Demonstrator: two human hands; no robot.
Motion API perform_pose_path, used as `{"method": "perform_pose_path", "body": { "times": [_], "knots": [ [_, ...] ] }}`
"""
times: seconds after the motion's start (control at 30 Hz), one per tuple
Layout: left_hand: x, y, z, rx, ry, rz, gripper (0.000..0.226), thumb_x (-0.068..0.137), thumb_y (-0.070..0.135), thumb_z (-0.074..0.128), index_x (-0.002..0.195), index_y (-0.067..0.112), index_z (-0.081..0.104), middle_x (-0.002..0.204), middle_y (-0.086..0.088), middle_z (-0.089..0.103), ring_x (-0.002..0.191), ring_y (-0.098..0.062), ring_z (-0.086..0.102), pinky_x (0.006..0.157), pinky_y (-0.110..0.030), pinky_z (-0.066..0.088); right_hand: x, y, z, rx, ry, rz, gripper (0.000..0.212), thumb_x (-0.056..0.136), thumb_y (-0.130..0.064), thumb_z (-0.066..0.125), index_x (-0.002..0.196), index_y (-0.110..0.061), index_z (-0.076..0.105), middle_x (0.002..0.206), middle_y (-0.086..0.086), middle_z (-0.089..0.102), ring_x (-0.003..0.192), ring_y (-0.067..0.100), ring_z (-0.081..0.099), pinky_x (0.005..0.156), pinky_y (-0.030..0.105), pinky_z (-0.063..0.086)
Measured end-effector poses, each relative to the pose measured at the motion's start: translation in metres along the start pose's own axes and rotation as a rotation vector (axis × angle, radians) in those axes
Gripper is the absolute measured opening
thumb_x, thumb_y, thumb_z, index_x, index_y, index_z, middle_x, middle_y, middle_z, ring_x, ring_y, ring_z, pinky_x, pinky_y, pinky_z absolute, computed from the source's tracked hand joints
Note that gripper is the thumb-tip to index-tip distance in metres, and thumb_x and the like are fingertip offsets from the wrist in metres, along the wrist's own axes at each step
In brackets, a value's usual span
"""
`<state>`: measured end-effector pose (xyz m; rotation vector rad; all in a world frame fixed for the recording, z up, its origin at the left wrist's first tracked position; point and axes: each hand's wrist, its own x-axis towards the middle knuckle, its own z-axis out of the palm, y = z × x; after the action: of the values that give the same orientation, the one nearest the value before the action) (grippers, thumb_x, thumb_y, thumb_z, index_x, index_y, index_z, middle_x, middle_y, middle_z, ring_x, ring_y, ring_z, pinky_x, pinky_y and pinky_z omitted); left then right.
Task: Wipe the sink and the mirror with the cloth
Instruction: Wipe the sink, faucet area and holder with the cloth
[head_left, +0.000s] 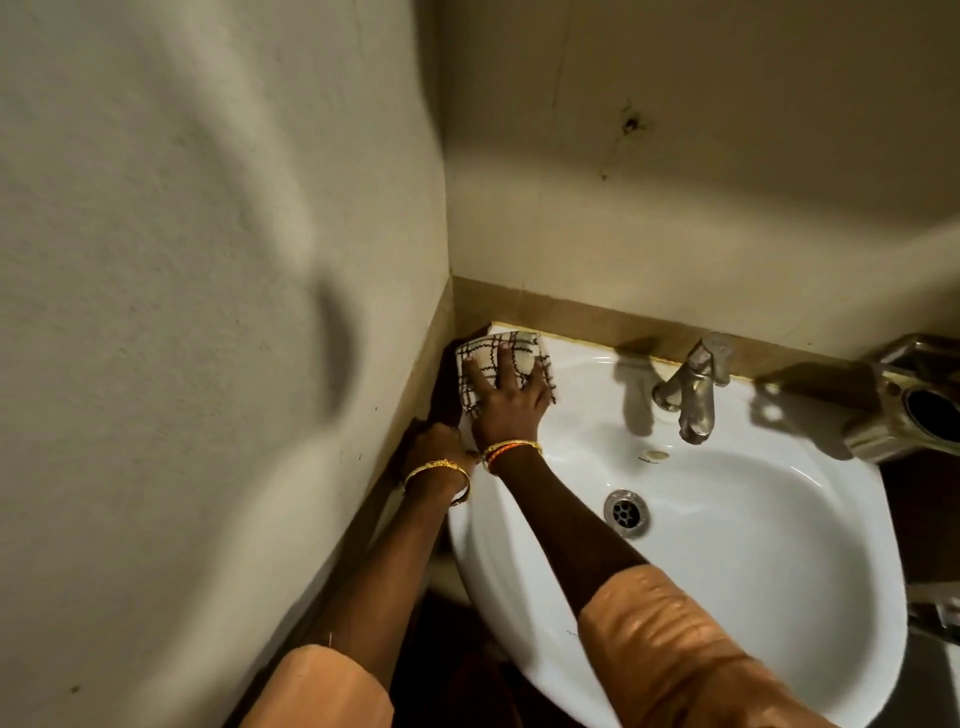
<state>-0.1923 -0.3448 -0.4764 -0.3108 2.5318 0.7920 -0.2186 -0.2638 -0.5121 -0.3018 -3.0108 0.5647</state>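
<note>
The right hand (506, 402) lies flat on a checked cloth (493, 358), its fingers spread and straight, pressing the cloth onto the back left corner of the white ceramic washbasin (753, 545), right where the rim meets the two walls. The cloth is cream with a dark grid pattern and is bunched under the palm, its edges showing beyond the fingertips. The left hand (436, 447) sits at the left edge of the washbasin, just beside the right wrist and close against the side wall (208, 260); it lies in shadow, so whether its fingers grip the rim or merely rest there cannot be told. Both wrists wear gold bangles, and orange sleeves cover the upper forearms. A metal tap (691, 395) stands at the middle of the back rim, its spout pointing into the bowl. The drain (626, 512) is in the bowl below it. A metal fitting (909, 405) sits past the right back corner.
</note>
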Motion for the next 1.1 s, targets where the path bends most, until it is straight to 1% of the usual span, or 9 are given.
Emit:
{"method": "perform_pose_path", "body": {
  "times": [0.07, 0.13, 0.23, 0.37, 0.43, 0.57, 0.73, 0.97, 1.1],
  "knots": [
    [-0.003, -0.001, -0.003, -0.035, -0.020, 0.005, 0.034, 0.080, 0.029, 0.070, 0.107, 0.009, 0.068, 0.113, -0.014, 0.069, 0.106, -0.034, 0.063, 0.093, -0.042, 0.050, 0.000, 0.010, -0.003, -0.018, -0.025, -0.067, 0.056, 0.075, -0.011, 0.071, 0.126, -0.031, 0.060, 0.143, 0.019, 0.045, 0.124, 0.063, 0.033, 0.096, 0.072, 0.028],
    [-0.006, -0.004, -0.004, -0.095, -0.036, -0.001, 0.035, 0.078, 0.031, 0.072, 0.107, 0.011, 0.070, 0.111, -0.013, 0.071, 0.103, -0.033, 0.064, 0.093, -0.043, 0.051, -0.005, 0.015, -0.008, -0.034, -0.102, -0.128, 0.055, 0.083, -0.012, 0.063, 0.133, -0.032, 0.052, 0.151, 0.016, 0.034, 0.131, 0.060, 0.023, 0.102, 0.070, 0.021],
    [-0.021, -0.016, -0.005, -0.227, -0.007, -0.107, 0.034, 0.079, 0.031, 0.070, 0.105, 0.009, 0.071, 0.110, -0.013, 0.071, 0.102, -0.032, 0.065, 0.091, -0.039, 0.051, -0.031, 0.016, -0.006, -0.025, -0.146, -0.225, 0.059, 0.080, -0.029, 0.070, 0.135, -0.032, 0.050, 0.154, 0.014, 0.028, 0.134, 0.058, 0.018, 0.106, 0.070, 0.020],
    [-0.054, -0.038, 0.007, -0.657, -0.153, -0.276, 0.039, 0.079, 0.004, 0.070, 0.117, -0.003, 0.062, 0.123, -0.020, 0.063, 0.105, -0.029, 0.060, 0.089, -0.036, 0.046, -0.055, 0.020, 0.001, -0.015, -0.246, -0.289, 0.059, 0.085, -0.026, 0.063, 0.139, -0.037, 0.042, 0.159, 0.007, 0.013, 0.140, 0.053, 0.005, 0.112, 0.065, 0.012],
    [-0.062, -0.043, 0.010, -0.732, -0.191, -0.294, 0.046, 0.080, -0.003, 0.066, 0.125, -0.004, 0.054, 0.130, -0.020, 0.058, 0.107, -0.028, 0.057, 0.087, -0.033, 0.043, -0.040, 0.020, -0.002, -0.030, -0.246, -0.319, 0.054, 0.088, -0.026, 0.058, 0.139, -0.039, 0.042, 0.160, 0.005, 0.008, 0.141, 0.050, -0.001, 0.113, 0.065, 0.009],
    [-0.059, -0.047, 0.012, -0.688, -0.152, -0.281, 0.063, 0.079, -0.006, 0.067, 0.137, -0.001, 0.041, 0.141, -0.019, 0.047, 0.129, -0.034, 0.046, 0.109, -0.041, 0.038, 0.011, 0.007, -0.019, -0.081, -0.338, -0.170, 0.045, 0.093, -0.038, 0.051, 0.136, -0.046, 0.041, 0.160, -0.006, 0.001, 0.143, 0.045, -0.009, 0.114, 0.061, 0.001],
    [-0.066, -0.059, 0.020, -0.822, -0.084, -0.336, 0.062, 0.073, -0.002, 0.074, 0.130, 0.002, 0.048, 0.132, -0.019, 0.054, 0.119, -0.037, 0.053, 0.102, -0.053, 0.044, 0.020, 0.002, -0.024, -0.102, -0.348, -0.143, 0.042, 0.094, -0.038, 0.049, 0.135, -0.044, 0.044, 0.160, -0.007, 0.002, 0.143, 0.044, -0.009, 0.115, 0.060, -0.001],
    [-0.064, -0.059, 0.014, -0.847, -0.073, -0.308, 0.067, 0.070, -0.003, 0.076, 0.130, 0.002, 0.046, 0.127, -0.020, 0.058, 0.112, -0.037, 0.058, 0.095, -0.050, 0.050, -0.028, 0.007, -0.007, -0.054, -0.274, -0.264, 0.045, 0.090, -0.031, 0.055, 0.135, -0.037, 0.049, 0.160, 0.002, 0.011, 0.144, 0.044, -0.004, 0.116, 0.059, 0.005],
    [-0.062, -0.060, 0.012, -0.898, -0.117, -0.291, 0.067, 0.073, -0.015, 0.067, 0.132, 0.000, 0.040, 0.117, -0.022, 0.058, 0.095, -0.033, 0.057, 0.072, -0.041, 0.052, -0.072, 0.018, 0.009, 0.142, -0.185, -0.467, 0.043, 0.074, -0.033, 0.052, 0.107, -0.015, 0.072, 0.130, 0.030, 0.053, 0.126, 0.053, 0.042, 0.097, 0.078, 0.023]
  ]
}}
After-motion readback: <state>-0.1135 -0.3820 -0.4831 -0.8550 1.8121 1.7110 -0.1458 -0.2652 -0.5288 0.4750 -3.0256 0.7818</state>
